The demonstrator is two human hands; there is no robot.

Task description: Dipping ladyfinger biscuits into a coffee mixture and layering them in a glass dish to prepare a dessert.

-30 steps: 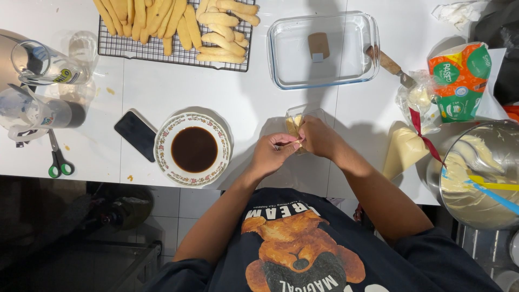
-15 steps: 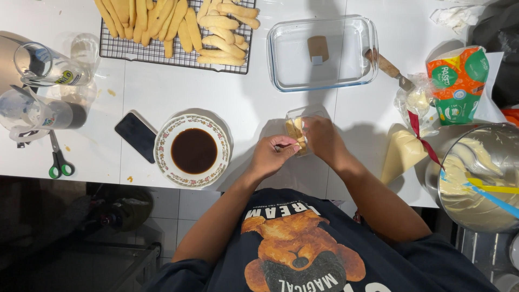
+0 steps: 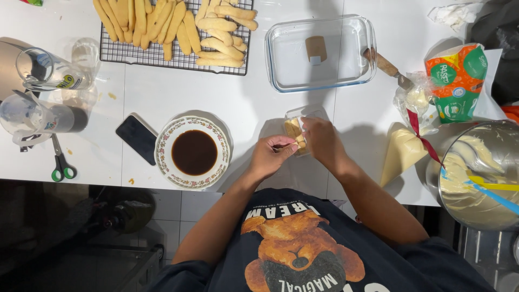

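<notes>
The white worktop (image 3: 173, 103) carries everything, and the view looks straight down on it. At its right edge a steel mixing bowl (image 3: 478, 178) of pale cream with spatulas is partly cut off by the frame; beside it lies a filled piping bag (image 3: 403, 154) tied with a red ribbon. Toward the back edge a wire cooling rack (image 3: 162, 54) holds many long sponge fingers, apparently untouched, and to its right stands a clear glass baking dish (image 3: 319, 54), bare but for one small brown piece. Near the front edge a patterned plate (image 3: 193, 152) holds dark liquid, a dark phone (image 3: 138, 139) just beside it. At the front middle, both hands meet over a small clear plastic container (image 3: 300, 127): the right hand (image 3: 321, 141) is closed around its side, steadying it, while the left hand (image 3: 270, 157) has its fingertips pinched together on a pale biscuit piece (image 3: 294, 132) inside. Judged from this, the layering has barely started: one small container is getting its first biscuit pieces, no cream shows in it, and the rack, cream and large dish all remain to be used. The container's base and contents are mostly hidden under the fingers, so how many pieces lie inside cannot be told.
</notes>
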